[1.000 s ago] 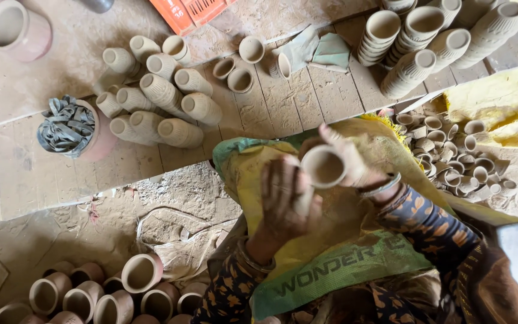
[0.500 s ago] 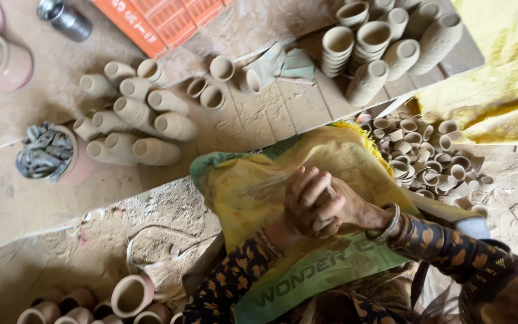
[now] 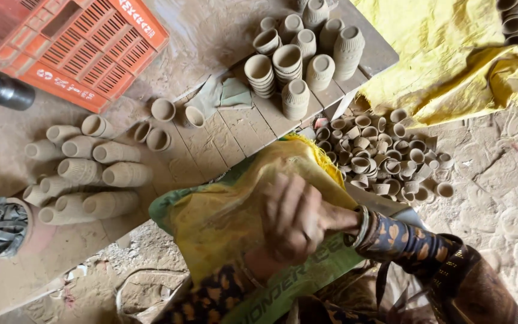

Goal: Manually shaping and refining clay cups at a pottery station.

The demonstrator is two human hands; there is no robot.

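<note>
Yellow sack (image 3: 229, 222) over lap, lower centre. Hands clasped together on sack: left hand (image 3: 289, 219) cupped on top, right hand (image 3: 337, 217) beneath, fingers curled; held thing hidden, cannot tell. Lying cups (image 3: 91, 180) left on board (image 3: 223, 141), stacked cups (image 3: 298, 57) above, small cups (image 3: 385, 156) heaped right. Crate (image 3: 73, 48) upper left.

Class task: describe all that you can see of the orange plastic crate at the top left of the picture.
The orange crate looks like moulded plastic, with walls and base made of slotted grilles. It lies tilted at an angle on the dusty surface, its far corner cut off by the picture's edge. White printing runs along its rims. Dust dulls it. A dark metal cylinder lies beside its lower left corner; clay cups stand close below it. Neither hand touches it.
</note>
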